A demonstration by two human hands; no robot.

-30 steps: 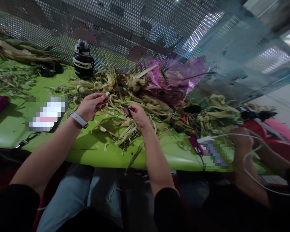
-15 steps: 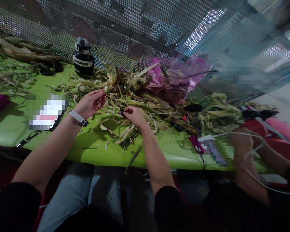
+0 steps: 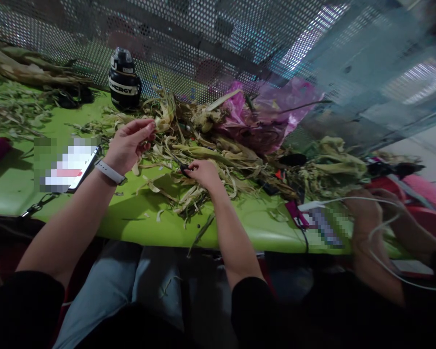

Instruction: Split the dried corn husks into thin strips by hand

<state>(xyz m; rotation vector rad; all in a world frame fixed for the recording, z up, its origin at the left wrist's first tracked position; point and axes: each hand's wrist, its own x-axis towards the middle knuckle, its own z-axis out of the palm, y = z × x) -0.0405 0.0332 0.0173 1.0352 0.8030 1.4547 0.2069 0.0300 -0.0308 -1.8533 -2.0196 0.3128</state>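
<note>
My left hand (image 3: 128,144), with a pale watch band at the wrist, is raised over the green tabletop, thumb and fingertips pinched together. Whether anything sits in that pinch I cannot make out; pale dried husk (image 3: 164,120) lies just beyond the fingertips. My right hand (image 3: 203,174) is closed on the black handle of a small thin tool (image 3: 184,169), whose exact kind is unclear. Its tip points up and left among loose husk strips (image 3: 196,155). Shorter husk scraps (image 3: 192,203) lie beneath and in front of the right hand.
A black bottle (image 3: 124,82) stands against the perforated metal screen (image 3: 218,39). A pink plastic bag (image 3: 265,121) rests behind the husks. Phones lie on the left (image 3: 70,165) and right (image 3: 325,228). Another person's forearm (image 3: 365,232) and a white cable (image 3: 372,232) are at the right.
My left hand has shifted slightly up and left; the pale piece seen at its fingertips before no longer shows clearly there. My right hand stays nearly in place with the tool.
</note>
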